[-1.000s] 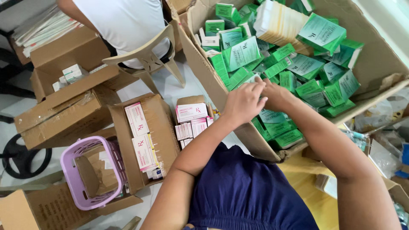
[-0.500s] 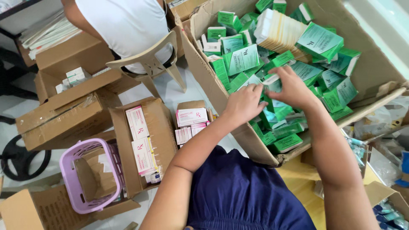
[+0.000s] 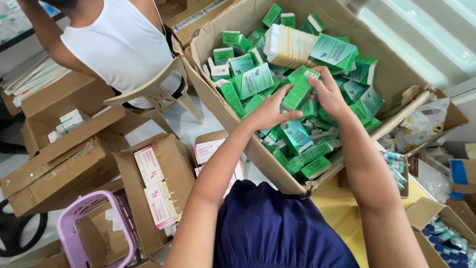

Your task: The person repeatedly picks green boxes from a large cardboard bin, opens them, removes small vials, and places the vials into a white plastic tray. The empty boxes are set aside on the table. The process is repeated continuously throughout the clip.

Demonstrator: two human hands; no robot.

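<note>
Both forearms reach forward into the big carton [image 3: 396, 74]. The left hand [image 3: 270, 111] and the right hand [image 3: 327, 92], fingers curled, clamp together one small green box [image 3: 297, 92], held just above the heap of green boxes [image 3: 302, 144].

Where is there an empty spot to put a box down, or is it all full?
Bare floor shows between the plastic chair, the big carton and the pink-and-white box cartons. A yellow surface lies bare beside the person's right arm. Inside the big carton it is crowded: green boxes are piled under the left hand and right hand.
</note>
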